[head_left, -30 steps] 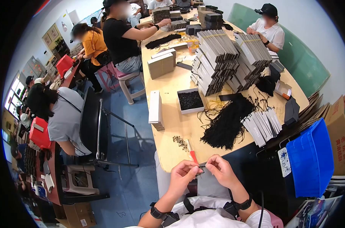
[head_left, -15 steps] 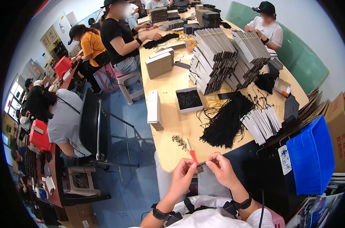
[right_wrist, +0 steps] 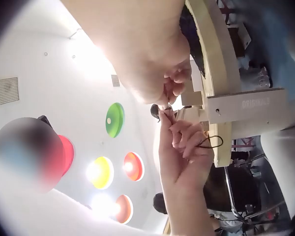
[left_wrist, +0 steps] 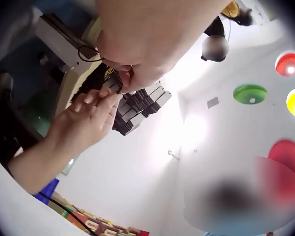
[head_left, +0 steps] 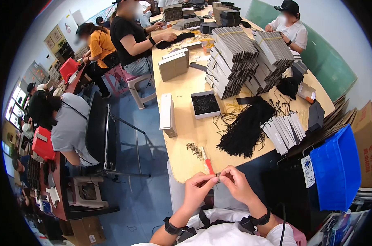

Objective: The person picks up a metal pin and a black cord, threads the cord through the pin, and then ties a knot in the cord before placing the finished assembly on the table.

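Observation:
Both hands meet just below the table's front edge (head_left: 182, 174). My left hand (head_left: 210, 178) and right hand (head_left: 225, 177) pinch one small grey piece (head_left: 217, 175) between their fingertips, which nearly touch. In the left wrist view, the left hand (left_wrist: 123, 81) is above and the right hand (left_wrist: 105, 98) reaches in from below. A thin black cord loop (right_wrist: 210, 142) hangs by the left hand (right_wrist: 169, 118) under the right hand (right_wrist: 169, 96). The piece itself is mostly hidden by the fingers.
On the table lie a red-handled tool (head_left: 209, 166), small metal bits (head_left: 194, 149), a heap of black cords (head_left: 245, 127), fanned grey tags (head_left: 284, 131), a tray of black items (head_left: 205, 104) and tall card stacks (head_left: 235, 61). A blue bin (head_left: 335, 168) stands right. Other people sit around.
The two hands have drawn closer until the fingertips nearly touch. The small grey piece, plainly visible before, is now mostly covered by the fingers.

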`<action>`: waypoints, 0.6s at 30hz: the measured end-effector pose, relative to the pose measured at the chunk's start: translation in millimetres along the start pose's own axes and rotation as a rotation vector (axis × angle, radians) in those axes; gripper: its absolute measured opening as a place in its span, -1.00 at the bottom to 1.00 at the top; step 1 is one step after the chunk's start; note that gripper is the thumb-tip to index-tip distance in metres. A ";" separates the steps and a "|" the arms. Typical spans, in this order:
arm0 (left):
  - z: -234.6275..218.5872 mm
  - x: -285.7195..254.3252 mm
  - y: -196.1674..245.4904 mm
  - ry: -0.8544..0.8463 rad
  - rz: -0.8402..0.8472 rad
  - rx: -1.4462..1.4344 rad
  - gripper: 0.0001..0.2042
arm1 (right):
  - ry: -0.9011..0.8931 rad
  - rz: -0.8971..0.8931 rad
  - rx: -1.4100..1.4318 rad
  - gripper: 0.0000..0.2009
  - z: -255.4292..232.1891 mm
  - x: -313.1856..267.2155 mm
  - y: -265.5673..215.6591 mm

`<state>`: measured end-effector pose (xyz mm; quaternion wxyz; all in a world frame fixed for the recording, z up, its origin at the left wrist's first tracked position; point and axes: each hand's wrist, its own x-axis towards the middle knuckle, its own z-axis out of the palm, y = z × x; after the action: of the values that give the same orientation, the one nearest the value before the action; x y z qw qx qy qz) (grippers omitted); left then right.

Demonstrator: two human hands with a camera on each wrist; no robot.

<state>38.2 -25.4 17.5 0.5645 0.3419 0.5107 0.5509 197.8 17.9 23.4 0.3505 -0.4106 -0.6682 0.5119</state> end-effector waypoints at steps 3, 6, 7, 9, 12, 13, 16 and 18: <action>-5.3 -1.9 -2.5 -0.077 0.068 0.176 -0.92 | -0.044 0.024 0.053 -0.93 -4.7 -0.1 0.2; -12.7 -0.2 -5.0 -0.168 -0.005 0.114 -0.91 | -0.105 0.082 0.191 -0.93 -2.9 -0.2 -1.0; -13.8 0.2 -5.6 -0.221 -0.037 0.068 -0.89 | -0.124 0.116 0.310 -0.93 -2.2 -0.5 -1.4; -10.4 0.5 -2.3 -0.245 -0.043 -0.053 -0.89 | -0.173 0.121 0.397 -0.91 -1.2 -1.1 2.0; -13.0 1.9 0.2 -0.317 -0.118 -0.297 -0.89 | -0.229 0.145 0.534 -0.87 2.7 -1.2 -0.9; -14.4 2.3 0.1 -0.364 -0.190 -0.421 -0.89 | -0.236 0.168 0.585 -0.87 4.3 -1.5 -2.3; -14.6 2.4 -4.7 -0.394 -0.254 -0.592 -0.89 | -0.241 0.115 0.540 -0.87 7.3 -2.0 0.4; -14.4 1.9 -3.6 -0.412 -0.255 -0.621 -0.89 | -0.244 0.111 0.518 -0.87 7.7 -1.8 -2.7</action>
<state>25.1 -26.6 10.2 0.7958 0.1920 0.2339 0.5246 191.2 12.8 24.2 0.3322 -0.2790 -0.5289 0.7294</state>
